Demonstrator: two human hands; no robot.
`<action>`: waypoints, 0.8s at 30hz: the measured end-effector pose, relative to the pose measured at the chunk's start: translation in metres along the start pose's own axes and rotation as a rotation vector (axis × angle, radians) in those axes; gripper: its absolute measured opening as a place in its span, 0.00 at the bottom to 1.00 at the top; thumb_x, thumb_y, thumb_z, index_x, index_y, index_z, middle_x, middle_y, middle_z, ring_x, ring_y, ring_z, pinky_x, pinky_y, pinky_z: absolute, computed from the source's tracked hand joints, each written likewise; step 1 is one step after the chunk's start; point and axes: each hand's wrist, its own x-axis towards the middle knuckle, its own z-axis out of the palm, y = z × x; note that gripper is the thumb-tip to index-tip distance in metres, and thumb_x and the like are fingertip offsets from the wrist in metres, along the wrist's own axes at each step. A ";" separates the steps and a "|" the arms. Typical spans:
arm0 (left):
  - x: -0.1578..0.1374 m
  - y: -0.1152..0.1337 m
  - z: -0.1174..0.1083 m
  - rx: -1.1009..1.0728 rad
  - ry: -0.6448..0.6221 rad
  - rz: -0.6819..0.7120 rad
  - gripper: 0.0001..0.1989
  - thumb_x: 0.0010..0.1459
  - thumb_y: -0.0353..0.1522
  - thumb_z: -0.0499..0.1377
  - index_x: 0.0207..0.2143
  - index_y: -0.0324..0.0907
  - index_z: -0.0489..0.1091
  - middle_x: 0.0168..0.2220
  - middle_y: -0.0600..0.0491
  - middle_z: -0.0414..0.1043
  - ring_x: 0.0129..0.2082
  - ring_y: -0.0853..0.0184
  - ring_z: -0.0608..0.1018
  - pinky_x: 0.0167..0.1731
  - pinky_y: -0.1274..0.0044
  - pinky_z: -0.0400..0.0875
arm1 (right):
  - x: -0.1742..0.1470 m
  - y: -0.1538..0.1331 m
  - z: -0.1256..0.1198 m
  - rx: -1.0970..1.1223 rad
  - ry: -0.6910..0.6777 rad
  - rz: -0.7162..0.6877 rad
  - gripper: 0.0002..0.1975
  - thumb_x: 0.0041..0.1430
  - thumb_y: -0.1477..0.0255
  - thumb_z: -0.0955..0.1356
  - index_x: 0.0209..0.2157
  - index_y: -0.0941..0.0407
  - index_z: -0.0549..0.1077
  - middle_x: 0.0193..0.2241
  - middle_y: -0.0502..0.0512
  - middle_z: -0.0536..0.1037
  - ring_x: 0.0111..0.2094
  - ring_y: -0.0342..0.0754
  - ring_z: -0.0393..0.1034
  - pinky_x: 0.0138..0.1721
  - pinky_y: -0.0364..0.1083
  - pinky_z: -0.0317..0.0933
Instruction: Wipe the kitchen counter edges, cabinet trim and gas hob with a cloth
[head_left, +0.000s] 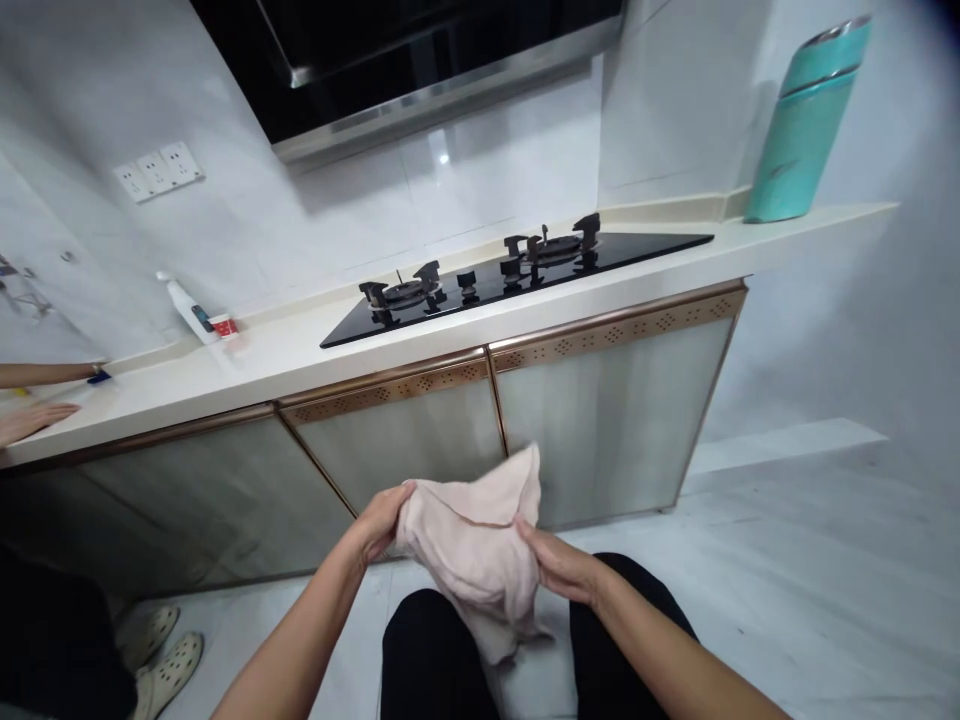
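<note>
1. Cloth (472, 560), pale pink and loosely bunched, is held up on the near side of the hob (489, 287), apart from the bench (277, 345); its lower end is left hanging between 2 dark-trousered legs (439, 650).
2. By the left hand (384, 520), the upper left edge is gripped, the fingers being partly hidden by the fabric.
3. By the right hand (559, 563), the right side is pinched beside a long fold; the thumb is laid on the front, and the other fingers are mostly hidden.
4. As judged from this view, the fabric is being spread or folded between the 2 hands; which of these cannot be told.
5. For the next move, both grips would probably need to be kept and the 2 edges evened, with the hanging end kept off the legs.
6. Left of the hob, a white bottle (187, 305) and a red cup (223, 325) are set; farther left, another person's hand (45, 418) is rested on the bench.
7. Right of the hob, a turquoise container (810, 140) is stood.
</note>
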 end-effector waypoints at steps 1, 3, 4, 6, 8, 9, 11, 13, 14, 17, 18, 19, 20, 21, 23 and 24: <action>0.000 -0.002 -0.005 -0.003 0.020 0.010 0.26 0.42 0.48 0.72 0.36 0.38 0.76 0.35 0.46 0.80 0.36 0.63 0.79 0.36 0.75 0.72 | -0.001 0.001 -0.005 -0.013 0.035 -0.021 0.32 0.49 0.45 0.74 0.46 0.56 0.79 0.46 0.63 0.82 0.54 0.59 0.75 0.58 0.57 0.65; -0.002 -0.001 -0.015 -0.011 0.029 0.029 0.26 0.38 0.45 0.75 0.35 0.38 0.75 0.33 0.48 0.79 0.34 0.65 0.78 0.35 0.76 0.72 | -0.002 -0.013 -0.018 0.008 0.147 -0.117 0.28 0.42 0.56 0.80 0.43 0.57 0.80 0.43 0.62 0.83 0.50 0.58 0.77 0.57 0.55 0.67; -0.004 0.001 -0.019 -0.012 0.015 0.041 0.26 0.37 0.43 0.75 0.36 0.38 0.75 0.34 0.49 0.79 0.34 0.66 0.78 0.36 0.76 0.71 | -0.001 -0.023 -0.024 0.044 0.203 -0.176 0.27 0.40 0.59 0.81 0.42 0.57 0.80 0.42 0.61 0.83 0.48 0.57 0.78 0.56 0.53 0.68; -0.007 0.001 -0.026 0.015 -0.034 0.068 0.28 0.37 0.41 0.75 0.40 0.38 0.74 0.37 0.48 0.79 0.36 0.65 0.78 0.38 0.76 0.72 | 0.005 -0.038 -0.033 0.128 0.274 -0.278 0.26 0.43 0.60 0.80 0.44 0.56 0.80 0.44 0.61 0.83 0.48 0.56 0.78 0.54 0.51 0.69; -0.009 -0.003 -0.032 0.150 -0.032 0.098 0.27 0.39 0.42 0.73 0.39 0.38 0.74 0.36 0.48 0.78 0.35 0.64 0.78 0.37 0.75 0.72 | 0.014 -0.041 -0.035 0.163 0.306 -0.321 0.25 0.47 0.57 0.78 0.45 0.55 0.80 0.46 0.61 0.83 0.49 0.56 0.77 0.53 0.51 0.70; -0.009 -0.006 -0.035 0.243 0.005 0.112 0.25 0.38 0.41 0.72 0.37 0.38 0.74 0.33 0.50 0.77 0.34 0.65 0.77 0.35 0.75 0.71 | 0.018 -0.038 -0.033 0.147 0.322 -0.313 0.24 0.48 0.56 0.78 0.44 0.55 0.80 0.45 0.61 0.83 0.49 0.56 0.77 0.53 0.51 0.70; -0.006 -0.014 -0.043 0.400 0.127 0.137 0.20 0.35 0.38 0.72 0.31 0.39 0.72 0.26 0.55 0.73 0.28 0.68 0.74 0.29 0.78 0.67 | 0.024 -0.029 -0.029 0.067 0.345 -0.281 0.24 0.48 0.53 0.77 0.40 0.56 0.80 0.42 0.60 0.83 0.48 0.57 0.78 0.53 0.52 0.70; -0.003 -0.019 -0.052 0.452 0.251 0.170 0.19 0.37 0.38 0.70 0.31 0.41 0.70 0.20 0.60 0.65 0.22 0.72 0.67 0.24 0.80 0.60 | 0.026 -0.020 -0.025 0.014 0.339 -0.274 0.24 0.48 0.51 0.77 0.39 0.56 0.80 0.40 0.60 0.84 0.47 0.57 0.78 0.53 0.52 0.69; -0.001 -0.022 -0.056 0.445 0.298 0.187 0.19 0.40 0.40 0.68 0.34 0.42 0.70 0.19 0.63 0.62 0.21 0.73 0.65 0.23 0.80 0.58 | 0.025 -0.018 -0.023 0.018 0.329 -0.283 0.25 0.49 0.51 0.77 0.39 0.56 0.80 0.39 0.59 0.84 0.47 0.57 0.78 0.53 0.52 0.69; 0.000 -0.029 -0.060 0.415 0.390 0.240 0.25 0.48 0.46 0.63 0.45 0.43 0.67 0.21 0.64 0.61 0.21 0.72 0.66 0.23 0.80 0.59 | 0.022 -0.015 -0.022 0.038 0.291 -0.257 0.26 0.51 0.49 0.75 0.42 0.55 0.80 0.38 0.59 0.84 0.46 0.56 0.78 0.52 0.53 0.69; 0.000 -0.033 -0.059 0.407 0.398 0.244 0.27 0.49 0.48 0.62 0.46 0.42 0.66 0.22 0.63 0.62 0.21 0.72 0.67 0.24 0.80 0.61 | 0.022 -0.015 -0.023 -0.006 0.292 -0.231 0.26 0.51 0.49 0.74 0.41 0.55 0.80 0.37 0.58 0.84 0.45 0.56 0.78 0.51 0.53 0.70; 0.000 -0.036 -0.057 0.406 0.396 0.241 0.27 0.47 0.49 0.63 0.45 0.42 0.66 0.22 0.63 0.64 0.21 0.72 0.68 0.24 0.80 0.62 | 0.024 -0.015 -0.024 -0.073 0.309 -0.204 0.26 0.50 0.48 0.74 0.41 0.56 0.80 0.36 0.58 0.84 0.44 0.56 0.78 0.50 0.53 0.70; 0.000 -0.039 -0.056 0.410 0.391 0.233 0.28 0.45 0.49 0.63 0.43 0.42 0.67 0.22 0.62 0.64 0.21 0.71 0.68 0.23 0.79 0.62 | 0.026 -0.014 -0.026 -0.141 0.345 -0.185 0.27 0.49 0.48 0.74 0.39 0.57 0.80 0.36 0.58 0.84 0.43 0.57 0.78 0.49 0.54 0.70; 0.000 -0.042 -0.054 0.418 0.388 0.225 0.28 0.43 0.50 0.64 0.41 0.42 0.67 0.21 0.62 0.64 0.20 0.71 0.67 0.23 0.79 0.62 | 0.028 -0.013 -0.028 -0.189 0.398 -0.181 0.28 0.48 0.47 0.74 0.38 0.57 0.80 0.35 0.59 0.84 0.42 0.57 0.78 0.48 0.54 0.70; 0.000 -0.043 -0.055 0.437 0.395 0.224 0.29 0.41 0.51 0.63 0.40 0.42 0.66 0.20 0.63 0.62 0.19 0.72 0.66 0.22 0.78 0.60 | 0.033 -0.011 -0.034 -0.188 0.510 -0.208 0.30 0.47 0.46 0.74 0.38 0.58 0.79 0.36 0.59 0.84 0.42 0.56 0.78 0.47 0.53 0.70; 0.001 -0.041 -0.056 0.447 0.406 0.232 0.30 0.41 0.52 0.62 0.41 0.42 0.65 0.21 0.63 0.61 0.19 0.72 0.65 0.22 0.78 0.60 | 0.034 -0.010 -0.038 -0.153 0.543 -0.224 0.30 0.46 0.46 0.74 0.39 0.58 0.79 0.37 0.60 0.84 0.42 0.56 0.78 0.47 0.52 0.70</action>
